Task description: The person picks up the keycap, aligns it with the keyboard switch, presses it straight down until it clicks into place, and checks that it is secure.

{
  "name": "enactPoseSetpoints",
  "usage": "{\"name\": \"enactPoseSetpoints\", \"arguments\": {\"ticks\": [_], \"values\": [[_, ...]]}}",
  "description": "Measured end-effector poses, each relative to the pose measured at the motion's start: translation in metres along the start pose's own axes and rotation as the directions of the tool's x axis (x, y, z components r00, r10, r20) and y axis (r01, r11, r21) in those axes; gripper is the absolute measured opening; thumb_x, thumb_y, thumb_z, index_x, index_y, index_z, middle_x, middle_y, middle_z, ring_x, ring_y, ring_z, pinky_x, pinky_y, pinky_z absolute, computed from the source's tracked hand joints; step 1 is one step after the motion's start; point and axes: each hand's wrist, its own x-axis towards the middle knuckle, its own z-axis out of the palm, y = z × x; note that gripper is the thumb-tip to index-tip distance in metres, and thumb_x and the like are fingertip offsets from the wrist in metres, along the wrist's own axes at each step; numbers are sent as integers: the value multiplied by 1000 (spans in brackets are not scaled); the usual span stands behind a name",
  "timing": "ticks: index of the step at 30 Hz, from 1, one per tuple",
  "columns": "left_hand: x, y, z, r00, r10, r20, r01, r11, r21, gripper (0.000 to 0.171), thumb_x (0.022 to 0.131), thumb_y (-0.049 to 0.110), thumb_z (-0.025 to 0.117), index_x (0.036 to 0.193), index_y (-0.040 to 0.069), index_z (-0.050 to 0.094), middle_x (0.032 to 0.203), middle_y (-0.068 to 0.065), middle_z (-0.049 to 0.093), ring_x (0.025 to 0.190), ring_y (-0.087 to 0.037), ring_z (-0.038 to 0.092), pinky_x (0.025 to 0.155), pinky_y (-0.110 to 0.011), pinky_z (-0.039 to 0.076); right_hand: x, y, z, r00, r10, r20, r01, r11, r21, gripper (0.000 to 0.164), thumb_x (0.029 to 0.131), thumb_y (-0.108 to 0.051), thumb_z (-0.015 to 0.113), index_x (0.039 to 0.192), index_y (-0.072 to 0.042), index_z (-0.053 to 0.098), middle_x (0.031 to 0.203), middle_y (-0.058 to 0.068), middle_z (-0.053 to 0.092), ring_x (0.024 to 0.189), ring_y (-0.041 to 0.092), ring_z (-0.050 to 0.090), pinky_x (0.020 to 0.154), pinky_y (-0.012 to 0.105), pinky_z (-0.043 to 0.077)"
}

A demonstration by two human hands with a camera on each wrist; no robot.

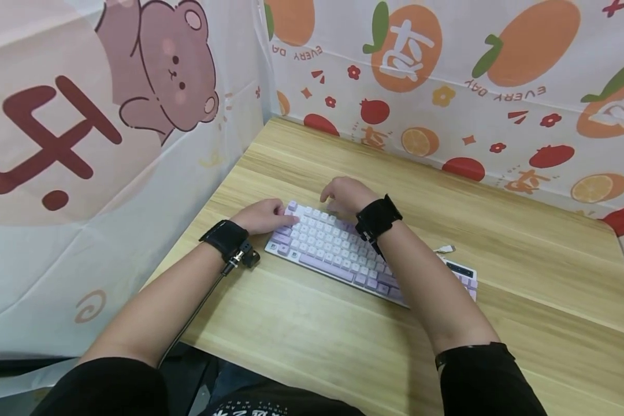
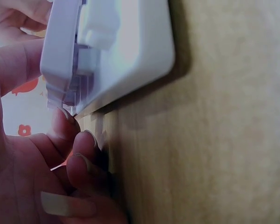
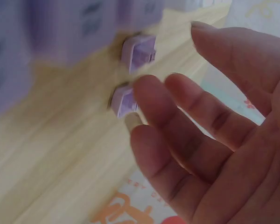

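A keyboard [image 1: 333,240] with white and pale purple keys lies at a slant on the table. At its left end my left hand [image 1: 262,216] grips the edge, the thumb laid over the keys. In the left wrist view the other fingers [image 2: 84,170] curl in beside the keyboard's side, close to the wood. My right hand [image 1: 349,193] hovers by the back edge, fingers bent loosely around nothing. Two loose purple keycaps, one keycap [image 3: 128,53] and a second keycap [image 3: 119,100], lie on the table near its fingertips, their hollow undersides showing.
A white cable plug [image 1: 444,249] lies behind the keyboard's right part, near a dark panel [image 1: 460,269] on the keyboard. Printed cloth [image 1: 343,63] hangs along the table's back edge, and another cloth [image 1: 151,190] hangs on the left. My right forearm covers some keys.
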Motion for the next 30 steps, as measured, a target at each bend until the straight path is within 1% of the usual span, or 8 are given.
{"name": "enactPoseSetpoints", "arguments": {"ticks": [4, 8, 11, 18, 22, 25, 27, 30], "values": [[-1, 0, 1, 1000, -19, 4, 19, 1000, -1, 47, 89, 57, 61, 86, 11, 52, 77, -2, 47, 68, -19, 46, 59, -30, 34, 6, -3, 1, 998, 39, 41, -40, 999, 7, 25, 93, -11, 66, 117, -13, 73, 117, 5, 68, 109, 22, 59, 99, 38, 48], [-2, 0, 1, 1000, -26, 2, 26, 1000, -5, 47, 89, 58, 61, 87, 11, 52, 77, -2, 47, 68, -19, 46, 59, -31, 34, 10, -4, 2, 997, 64, 54, -63, 998, -13, 22, 93, -11, 66, 113, -13, 74, 117, 4, 68, 108, 21, 61, 97, 38, 49], [-2, 0, 1, 1000, -28, 3, 28, 1000, -11, 47, 89, 58, 61, 87, 11, 52, 77, -2, 47, 68, -19, 46, 59, -30, 34, 11, -4, 4, 994, 87, 62, -86, 996, -18, 21, 92, -7, 65, 109, -14, 75, 117, 4, 69, 108, 21, 62, 96, 38, 50], [-3, 2, 0, 1000, -26, -2, 26, 1000, -17, 47, 89, 57, 62, 86, 11, 52, 76, -2, 47, 67, -19, 45, 58, -30, 34, 14, -1, 9, 994, 98, 47, -96, 994, -46, 21, 93, -6, 61, 106, -13, 75, 115, 4, 70, 108, 21, 62, 96, 36, 50], [-2, 2, 1, 1000, -22, -2, 22, 1000, -18, 47, 89, 57, 62, 85, 11, 52, 76, -2, 47, 67, -18, 45, 57, -30, 34, 11, 2, 9, 993, 108, 51, -106, 994, -39, 16, 93, -8, 63, 101, -12, 76, 107, 3, 70, 97, 19, 63, 90, 35, 52], [-2, 2, 1, 1000, -17, -4, 17, 1000, -16, 47, 88, 57, 62, 85, 12, 52, 76, -2, 47, 67, -19, 45, 58, -30, 34, 7, 4, 8, 996, 88, 32, -87, 996, -28, 13, 93, -13, 63, 95, -12, 75, 97, 1, 70, 87, 18, 62, 82, 33, 52], [-3, 1, 0, 1000, -13, -5, 13, 1000, -10, 47, 89, 58, 61, 85, 12, 51, 76, -2, 46, 66, -19, 45, 58, -30, 34, 4, 5, 7, 998, 62, 1, -62, 998, 8, 13, 93, -15, 62, 90, -11, 74, 89, 2, 68, 79, 18, 59, 75, 32, 51], [-3, 0, -1, 1000, -13, -6, 13, 1000, -5, 47, 89, 58, 61, 85, 12, 51, 76, -2, 46, 67, -19, 45, 58, -31, 34, -2, 6, 6, 998, 33, -58, -27, 995, 100, 15, 92, -15, 61, 83, -9, 71, 78, 2, 63, 71, 18, 53, 68, 32, 46]]}}
